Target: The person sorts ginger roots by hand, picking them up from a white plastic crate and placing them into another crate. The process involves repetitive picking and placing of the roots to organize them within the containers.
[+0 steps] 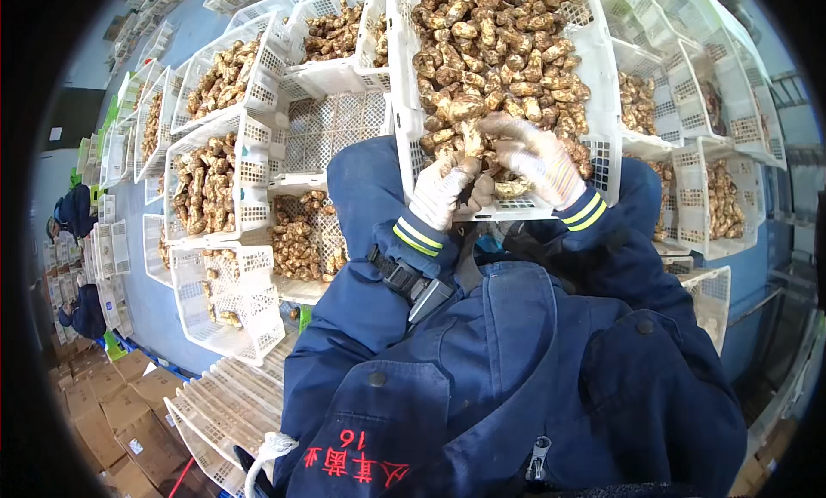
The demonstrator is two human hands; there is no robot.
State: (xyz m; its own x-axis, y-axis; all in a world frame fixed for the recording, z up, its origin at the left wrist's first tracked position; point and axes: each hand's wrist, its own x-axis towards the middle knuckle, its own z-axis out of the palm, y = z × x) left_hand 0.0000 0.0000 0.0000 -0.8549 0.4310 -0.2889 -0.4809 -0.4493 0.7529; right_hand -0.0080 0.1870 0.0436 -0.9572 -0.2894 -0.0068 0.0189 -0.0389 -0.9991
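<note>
Brown and cream mushrooms (508, 64) with stubby stems fill much of a white plastic crate (607, 111) resting at my lap. My left hand (437, 195), in a pale glove with dirty fingertips, is closed at the crate's near edge. A pale-stemmed mushroom (472, 138) stands up from its grip; the glove hides the lower end. To the right, my gloved right hand (542, 158) reaches over the pile with fingers stretched and apart, close to that mushroom. It holds nothing I can see. Another mushroom (514, 187) lies between the hands by the near rim.
White crates of mushrooms (206, 184) stand close on my left, one with a bare mesh bottom (335, 128). More crates (723, 201) line the right. Stacked crates (228, 403) sit at lower left, near cardboard boxes (129, 412). Other people (79, 210) are at far left.
</note>
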